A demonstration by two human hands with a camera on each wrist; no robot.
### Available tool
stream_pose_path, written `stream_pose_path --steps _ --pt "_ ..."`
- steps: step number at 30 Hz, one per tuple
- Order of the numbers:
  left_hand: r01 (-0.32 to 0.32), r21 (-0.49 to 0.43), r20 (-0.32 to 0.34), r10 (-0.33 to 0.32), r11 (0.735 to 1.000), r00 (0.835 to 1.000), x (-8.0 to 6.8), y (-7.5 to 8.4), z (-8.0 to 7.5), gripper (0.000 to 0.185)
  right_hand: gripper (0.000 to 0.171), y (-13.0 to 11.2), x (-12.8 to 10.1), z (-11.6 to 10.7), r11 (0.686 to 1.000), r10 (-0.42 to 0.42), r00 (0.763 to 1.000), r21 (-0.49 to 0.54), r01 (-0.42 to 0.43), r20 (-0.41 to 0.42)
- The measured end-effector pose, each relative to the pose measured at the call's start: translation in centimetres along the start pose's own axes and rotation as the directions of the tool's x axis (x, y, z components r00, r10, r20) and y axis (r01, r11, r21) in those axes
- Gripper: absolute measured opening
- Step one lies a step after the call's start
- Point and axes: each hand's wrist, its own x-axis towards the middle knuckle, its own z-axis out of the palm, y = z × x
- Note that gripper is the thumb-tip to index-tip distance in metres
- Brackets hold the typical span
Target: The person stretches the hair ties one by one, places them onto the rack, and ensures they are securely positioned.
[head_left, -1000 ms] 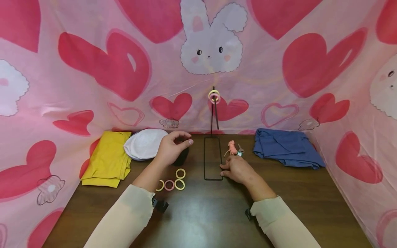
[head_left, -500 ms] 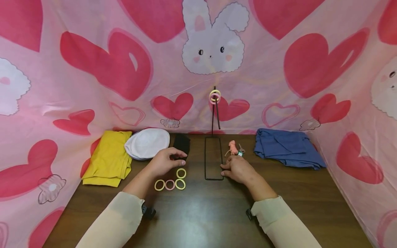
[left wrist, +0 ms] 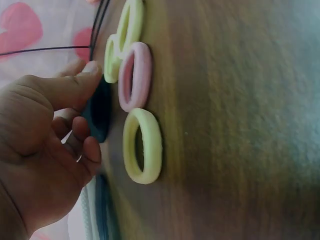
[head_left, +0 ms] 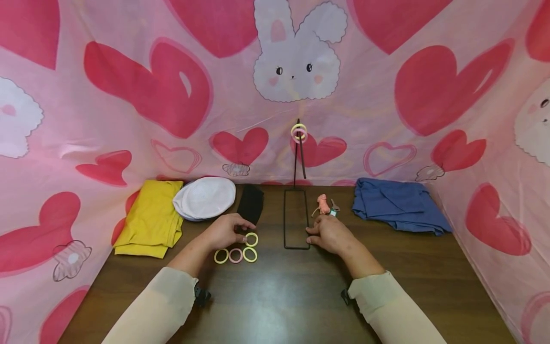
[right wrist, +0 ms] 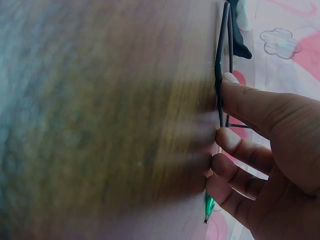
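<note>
Over the loose rings on the table, my left hand [head_left: 225, 231] reaches with thumb and fingers apart, the thumb right beside the rearmost yellow ring [head_left: 251, 233]. In front of it lie a pink ring [head_left: 236, 262] and two more yellow rings; the left wrist view shows the near yellow ring [left wrist: 157, 145] lying below the fingers. My right hand [head_left: 333, 235] rests on the table, its thumb and index fingertips touching the right side of the black wire stand [head_left: 284, 220] at its base. A yellow and a pink ring [head_left: 299, 136] hang on the stand's upper arm.
Behind the left hand lie a black folded cloth [head_left: 250, 203], a white cap [head_left: 204, 198] and a folded yellow cloth [head_left: 148, 220]. An orange figure with keys [head_left: 322, 205] lies just beyond the right hand. Folded blue cloth [head_left: 397, 205] sits at the back right. Patterned fabric walls surround the table.
My left hand has come down and toward me from beside the black cloth to the rearmost yellow ring. My right hand stays at the stand's base.
</note>
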Motion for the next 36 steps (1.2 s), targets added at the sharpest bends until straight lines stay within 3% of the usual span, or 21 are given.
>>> stream_pose_path --steps 6,15,25,36 --pt "-0.067 0.105 0.020 0.066 0.992 0.998 0.2 -0.6 0.4 0.037 0.034 0.0 -0.1 0.0 1.000 -0.013 1.000 -0.011 0.013 -0.007" --pt "-0.077 0.184 0.065 0.066 0.980 0.996 0.6 -0.5 0.4 0.028 0.034 0.0 0.0 0.0 1.000 -0.009 1.000 -0.016 0.009 0.005" --pt "-0.107 0.230 -0.018 0.114 0.967 0.993 0.7 -0.5 0.9 0.004 0.035 0.1 -0.2 -0.1 0.999 -0.031 0.999 -0.016 0.031 -0.011" --pt "-0.094 0.255 -0.048 0.110 0.962 0.993 0.7 -0.7 1.2 0.008 0.036 0.1 -0.2 -0.2 0.999 -0.040 0.999 -0.001 0.040 0.003"
